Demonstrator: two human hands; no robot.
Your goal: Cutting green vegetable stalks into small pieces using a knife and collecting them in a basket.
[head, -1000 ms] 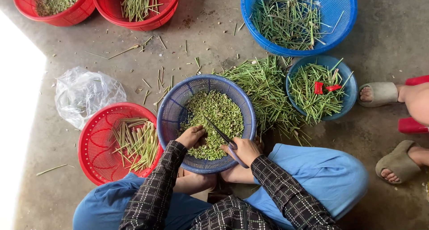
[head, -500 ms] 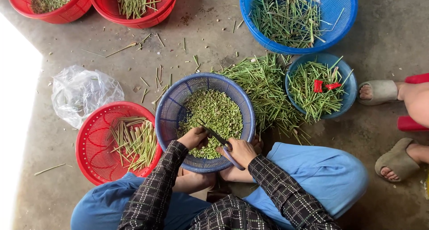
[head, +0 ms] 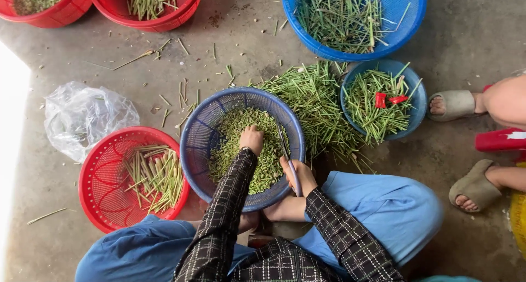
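A dark blue basket (head: 197,134) in front of me holds a heap of chopped green stem pieces (head: 241,128). My left hand (head: 251,139) reaches into the middle of that heap, fingers curled down into the pieces. My right hand (head: 298,175) rests at the basket's right rim and grips a knife (head: 285,146) whose blade points up over the pieces. A loose pile of long green stems (head: 315,98) lies on the floor just right of the basket.
A red basket (head: 96,191) with cut stalks sits at my left, a crumpled clear plastic bag (head: 85,115) behind it. More blue baskets (head: 408,120) and red baskets (head: 164,19) of stems stand beyond. Another person's sandalled feet (head: 455,104) are at right.
My left hand has moved from the basket's near edge up into the middle of the chopped pieces. My right hand with the knife has shifted right, to the rim.
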